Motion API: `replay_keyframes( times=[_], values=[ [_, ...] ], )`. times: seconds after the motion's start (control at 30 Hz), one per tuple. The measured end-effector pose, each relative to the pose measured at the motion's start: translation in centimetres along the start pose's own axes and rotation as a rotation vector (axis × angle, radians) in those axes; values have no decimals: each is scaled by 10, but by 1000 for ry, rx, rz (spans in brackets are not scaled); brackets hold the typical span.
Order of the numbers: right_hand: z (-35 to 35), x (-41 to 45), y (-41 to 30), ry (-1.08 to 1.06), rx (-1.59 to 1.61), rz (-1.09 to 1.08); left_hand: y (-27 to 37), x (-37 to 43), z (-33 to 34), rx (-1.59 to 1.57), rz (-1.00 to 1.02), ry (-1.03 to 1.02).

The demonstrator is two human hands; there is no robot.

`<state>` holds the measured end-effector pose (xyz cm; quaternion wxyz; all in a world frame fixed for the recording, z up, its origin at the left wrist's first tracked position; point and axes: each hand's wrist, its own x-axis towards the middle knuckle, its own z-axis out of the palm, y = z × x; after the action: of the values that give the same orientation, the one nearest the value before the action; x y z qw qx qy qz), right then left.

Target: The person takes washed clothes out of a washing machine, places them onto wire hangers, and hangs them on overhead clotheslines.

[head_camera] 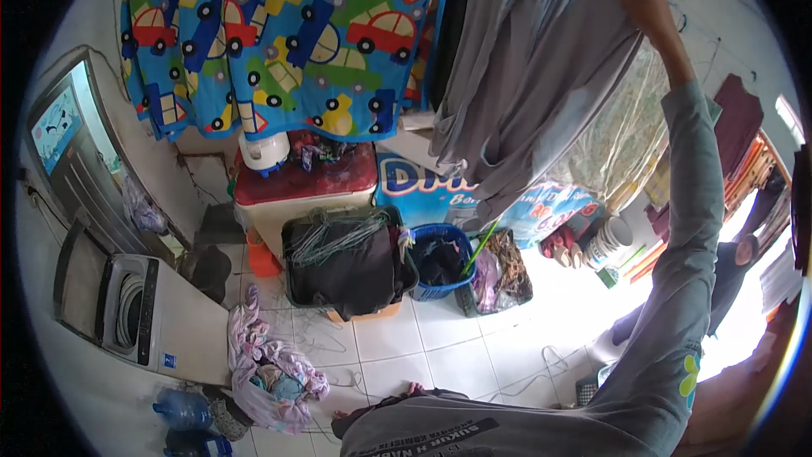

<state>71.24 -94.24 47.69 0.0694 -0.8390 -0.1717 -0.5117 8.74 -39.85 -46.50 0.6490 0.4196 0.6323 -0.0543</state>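
A grey long-sleeved shirt (pixel 526 70) hangs at the upper middle right, its lower edge dangling over a blue printed banner (pixel 412 187). My right hand (pixel 641 3) is raised at the top right, its fingers pinching the shirt's upper right part near the collar. My left hand is out of view. Left of the shirt hangs a blue towel with a colourful car print (pixel 273 44). Behind the shirt's right side, a patterned cloth under clear plastic (pixel 609 133) hangs down.
Below stand a basket holding dark cloth and wire hangers (pixel 346 260), a blue laundry basket (pixel 441 289) and a crate of cloths (pixel 495 273). An open top-loading washing machine (pixel 190 324) stands left, beside crumpled laundry (pixel 273 381) on the floor. A person (pixel 729 279) is at far right.
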Motion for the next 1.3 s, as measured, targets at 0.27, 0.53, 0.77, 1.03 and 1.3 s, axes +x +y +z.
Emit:
replay_keyframes(
  times=[0.27, 0.53, 0.77, 1.03, 1.3],
  values=[
    [-31, -26, -7, 66, -348, -22, 14, 44, -73, 51, -46, -3],
    [-56, -78, -42, 498, -695, 97, 78, 126, -189, -136, 293, 43],
    [3, -248, -375, 245, 259, 175, 191, 143, -269, -77, 621, 144],
    [194, -319, -649, -1606, 1012, -296, 377, 191, -357, -221, 938, 730],
    [382, -311, -977, -1847, 1291, -712, 597, 244, -396, -287, 560, 901]
  ],
)
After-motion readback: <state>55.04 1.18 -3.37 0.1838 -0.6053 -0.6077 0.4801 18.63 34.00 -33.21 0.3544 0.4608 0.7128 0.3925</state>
